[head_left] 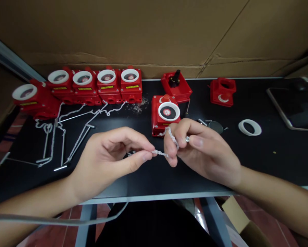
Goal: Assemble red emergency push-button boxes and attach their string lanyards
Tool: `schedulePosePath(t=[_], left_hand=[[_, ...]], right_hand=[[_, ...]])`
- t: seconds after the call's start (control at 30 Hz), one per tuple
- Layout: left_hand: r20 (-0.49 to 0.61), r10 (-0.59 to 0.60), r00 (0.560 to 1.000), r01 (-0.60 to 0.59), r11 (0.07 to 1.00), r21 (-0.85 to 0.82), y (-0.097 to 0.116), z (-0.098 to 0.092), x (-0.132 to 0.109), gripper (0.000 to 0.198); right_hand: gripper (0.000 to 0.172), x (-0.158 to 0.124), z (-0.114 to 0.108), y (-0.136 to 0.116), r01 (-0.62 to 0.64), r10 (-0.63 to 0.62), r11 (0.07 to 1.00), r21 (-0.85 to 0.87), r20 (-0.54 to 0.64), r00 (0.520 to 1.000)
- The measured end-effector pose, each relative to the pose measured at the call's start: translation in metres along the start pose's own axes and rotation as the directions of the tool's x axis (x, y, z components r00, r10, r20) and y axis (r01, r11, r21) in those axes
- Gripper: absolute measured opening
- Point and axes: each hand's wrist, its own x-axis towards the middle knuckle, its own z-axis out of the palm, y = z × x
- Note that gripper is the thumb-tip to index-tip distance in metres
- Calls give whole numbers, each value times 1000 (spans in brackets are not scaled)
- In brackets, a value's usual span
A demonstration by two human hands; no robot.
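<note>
My left hand (105, 157) is closed in a pinch on a thin whitish chain (160, 153). The chain runs across to my right hand (207, 151) and loops over its fingers. Between the right thumb and index finger a small round metal piece (187, 139) shows its end; whether it is a ring or a rod tip I cannot tell. Just behind the hands stands a red call-point box (157, 118) with a white ring (180, 110) around its dark round window; the chain seems to lead to its lower edge.
Several finished-looking red boxes (107, 91) line the back left, with chains and metal T-bar hammers (63, 147) before them. An open red housing (182, 91), a red cover (223, 92), a loose white ring (258, 128), a dark disc (215, 127) and a tablet-like panel (292, 106) lie rightward.
</note>
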Motion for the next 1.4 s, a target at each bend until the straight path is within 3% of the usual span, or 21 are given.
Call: schedulePosePath(t=[0.13, 0.2, 0.27, 0.3, 0.37, 0.43, 0.5, 0.6, 0.77, 1.4], left_hand=[[0, 13, 1000, -13, 1000, -1, 0, 0, 0, 15], [-6, 10, 1000, -10, 1000, -2, 1, 0, 0, 15], [-13, 11, 1000, -11, 1000, 5, 1, 0, 0, 15], [-15, 10, 1000, -10, 1000, 12, 1, 0, 0, 15], [-17, 2, 1000, -1, 1000, 24, 0, 0, 0, 14], [-27, -7, 1000, 8, 1000, 27, -1, 1, -1, 14], [-42, -13, 999, 14, 1000, 24, -2, 1, -2, 14], [-59, -14, 998, 15, 1000, 17, 0, 3, -4, 15], [-44, -12, 999, 14, 999, 49, 2, 6, -6, 25], [22, 110, 994, -112, 979, 168, -6, 2, -10, 25]], right_hand=[[25, -4, 2, 7, 102, -138, 958, -268, -120, 983], [25, -6, 3, 9, 163, -305, 853, -496, -220, 927], [22, -9, 3, 7, 186, -465, 690, -699, -231, 855], [20, -11, 4, 4, 194, -515, 602, -775, -191, 836], [13, -13, 6, -3, 216, -530, 435, -874, -54, 847], [12, -13, 9, -10, 267, -442, 299, -916, 115, 890], [14, -12, 10, -14, 336, -353, 228, -914, 244, 903], [11, -9, 10, -11, 413, -321, 186, -892, 342, 883], [9, -10, 7, -7, 447, -313, 116, -887, 394, 864], [7, -7, 6, -3, 433, -330, 122, -893, 375, 866]])
